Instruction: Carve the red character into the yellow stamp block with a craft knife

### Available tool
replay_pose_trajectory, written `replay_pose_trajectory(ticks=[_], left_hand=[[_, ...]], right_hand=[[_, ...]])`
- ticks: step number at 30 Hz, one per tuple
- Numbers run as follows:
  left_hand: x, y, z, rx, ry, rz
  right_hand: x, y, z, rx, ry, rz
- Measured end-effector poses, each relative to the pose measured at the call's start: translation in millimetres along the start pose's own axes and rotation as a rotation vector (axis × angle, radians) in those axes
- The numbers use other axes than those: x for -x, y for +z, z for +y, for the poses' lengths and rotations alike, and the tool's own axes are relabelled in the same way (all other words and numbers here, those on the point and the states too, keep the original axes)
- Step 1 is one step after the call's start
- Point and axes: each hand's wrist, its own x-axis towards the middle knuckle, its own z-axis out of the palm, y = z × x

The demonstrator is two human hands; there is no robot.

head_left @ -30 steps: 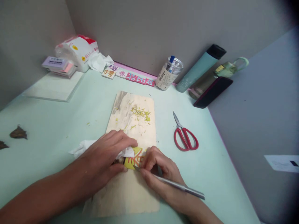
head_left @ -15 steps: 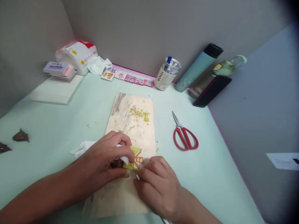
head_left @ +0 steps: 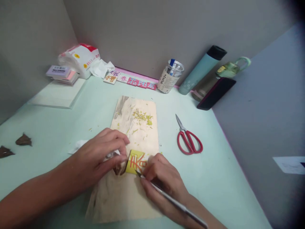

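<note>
A yellow square block (head_left: 136, 161) with an orange-red character lies on a pale wooden board (head_left: 133, 197). My right hand (head_left: 164, 184) holds a thin metal carving knife (head_left: 175, 202), its blade tip at the block's near edge. To the block's left, my left hand (head_left: 107, 156) is closed on a crumpled white tissue (head_left: 111, 155), with a brown object (head_left: 119, 168) under its fingers that I cannot make out fully. Yellow-green shavings (head_left: 142, 117) are scattered on the board's far part.
Red-handled scissors (head_left: 189, 140) lie right of the board. Along the back stand a clear cup of pens (head_left: 169, 78), a blue bottle (head_left: 202, 70), a green bottle and a dark phone (head_left: 216, 93). Small character tiles (head_left: 140, 83), a tissue pack (head_left: 83, 58) and brown pieces (head_left: 23, 139) are leftward.
My left hand has drawn back left off the block with the tissue, uncovering more of the character. The knife in my right hand has tilted and now shows along its length.
</note>
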Motion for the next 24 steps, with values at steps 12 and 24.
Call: replay_pose_trajectory(ticks=[12, 24], left_hand=[[3, 17.8, -7, -0.024, -0.021, -0.057], [2, 21.0, -6, 0.005, -0.021, -0.038]], right_hand=[[-2, 0, -1, -0.272, 0.386, 0.09], [-4, 4, 3, -0.272, 0.379, 0.108]])
